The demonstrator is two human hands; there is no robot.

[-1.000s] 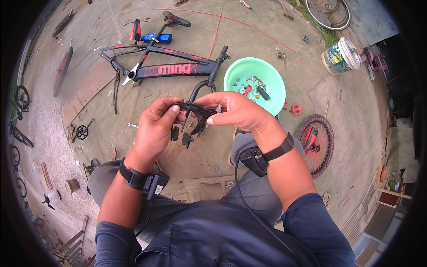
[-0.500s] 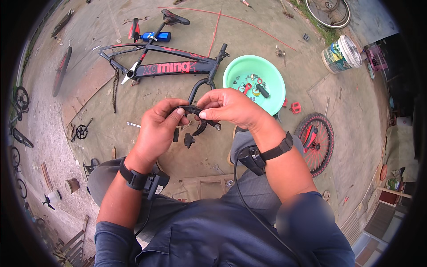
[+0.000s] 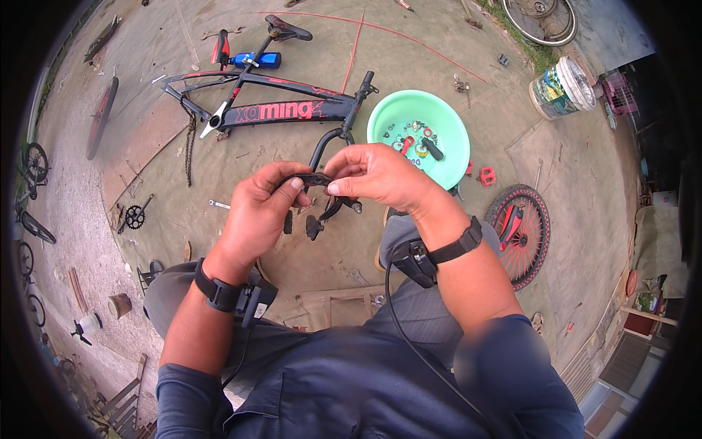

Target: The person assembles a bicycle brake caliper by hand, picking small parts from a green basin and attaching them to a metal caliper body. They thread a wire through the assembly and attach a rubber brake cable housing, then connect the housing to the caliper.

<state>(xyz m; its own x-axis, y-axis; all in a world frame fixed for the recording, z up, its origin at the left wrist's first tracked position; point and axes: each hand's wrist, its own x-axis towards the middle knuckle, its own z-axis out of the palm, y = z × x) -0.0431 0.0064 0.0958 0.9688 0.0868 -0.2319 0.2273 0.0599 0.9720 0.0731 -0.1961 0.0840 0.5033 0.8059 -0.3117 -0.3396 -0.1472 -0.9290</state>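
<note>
Between my two hands, in front of my knees, is a black bicycle brake caliper point(image 3: 314, 178) with curved arms; dark brake pads hang below it and a bolt end sticks out at the right. My left hand point(image 3: 262, 201) pinches its left side between thumb and fingers. At the other side, the thumb and fingertips of my right hand point(image 3: 376, 177) close on the same part. My fingers hide some of the caliper. Just beyond my hands lies a black and red bicycle frame point(image 3: 292, 111), its fork point(image 3: 322, 150) pointing toward me.
Right of the fork stands a mint-green basin point(image 3: 453, 124) with small parts inside. A red-spoked wheel point(image 3: 521, 241) and a red pedal point(image 3: 487, 176) lie to the right. At the left are a crankset point(image 3: 135, 216) and a hanging chain point(image 3: 189, 146). A bucket point(image 3: 552, 95) stands farther off.
The caliper has tilted slightly in my fingers, and its lower pads have shifted a little. Both hands keep nearly the same place and grip.
</note>
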